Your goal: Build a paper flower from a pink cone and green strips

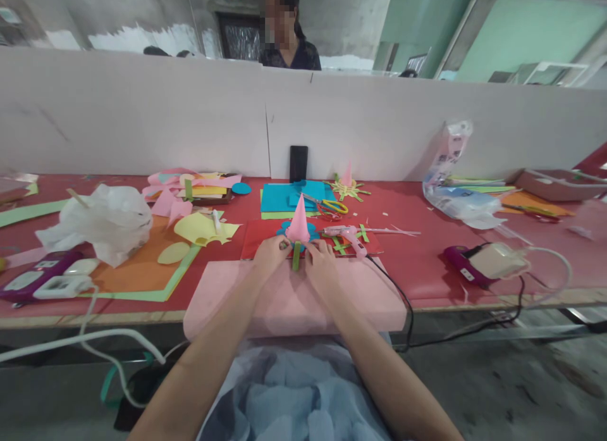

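A pink paper cone [299, 223] stands upright on a blue flower-shaped paper base [312, 229] in front of me. Below the cone, a green paper strip [296, 256] points toward me. My left hand [272, 254] is at the left edge of the blue base, its fingers bent and pinched together. On the other side my right hand [322, 259] has its fingers curled against the base's right edge, close to the green strip. Both hands appear to grip the base's edges, though my fingers partly hide the contact. A pink glue gun [348, 235] lies just right of my right hand.
Scissors [327, 204] rest on blue sheets [275, 197] behind the cone. A finished-looking pink cone on green strips [348, 186] stands behind right. Crumpled white plastic [107, 219] and orange paper [137, 276] lie left. Purple power strips [467, 267] sit near the edge. A white partition [190, 118] closes the back.
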A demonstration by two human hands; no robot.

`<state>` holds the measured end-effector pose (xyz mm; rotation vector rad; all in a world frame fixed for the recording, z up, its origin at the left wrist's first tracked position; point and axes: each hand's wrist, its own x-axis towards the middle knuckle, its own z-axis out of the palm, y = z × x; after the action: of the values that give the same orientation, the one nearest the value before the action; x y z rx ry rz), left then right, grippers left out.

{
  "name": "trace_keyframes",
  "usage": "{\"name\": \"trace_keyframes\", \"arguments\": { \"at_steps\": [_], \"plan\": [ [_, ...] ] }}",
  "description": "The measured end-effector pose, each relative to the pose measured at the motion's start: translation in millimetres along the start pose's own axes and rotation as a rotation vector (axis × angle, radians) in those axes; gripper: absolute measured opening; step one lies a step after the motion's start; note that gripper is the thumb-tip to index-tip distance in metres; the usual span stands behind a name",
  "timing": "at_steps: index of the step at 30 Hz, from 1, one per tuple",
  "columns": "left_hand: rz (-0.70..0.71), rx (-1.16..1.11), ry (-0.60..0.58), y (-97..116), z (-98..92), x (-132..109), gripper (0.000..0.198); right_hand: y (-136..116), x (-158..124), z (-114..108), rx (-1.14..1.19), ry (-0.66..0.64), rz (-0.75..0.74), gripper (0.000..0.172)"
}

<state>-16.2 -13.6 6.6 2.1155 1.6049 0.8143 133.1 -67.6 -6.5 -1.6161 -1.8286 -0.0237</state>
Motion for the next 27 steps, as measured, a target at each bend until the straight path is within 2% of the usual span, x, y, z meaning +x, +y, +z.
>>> {"name": "trace_keyframes", "arguments": {
  "at_steps": [8, 20, 27],
  "plan": [
    [0.011, -0.003, -0.045, 0.2, -1.3, -1.7, 0.011, 2.0, 0.7, 2.8, -0.074, -0.005, -0.018, 0.035],
    [0.041, -0.001, -0.035, 0.8, -1.2, -1.5, 0.01, -2.5, -0.4, 0.3, -0.131, -0.063, 0.022, 0.033],
    [0.068, -0.039, 0.012, 2.2, -1.1, -0.5, 0.019, -4.0, -0.6, 0.8, -0.178, -0.077, 0.028, 0.033]
  ]
}}
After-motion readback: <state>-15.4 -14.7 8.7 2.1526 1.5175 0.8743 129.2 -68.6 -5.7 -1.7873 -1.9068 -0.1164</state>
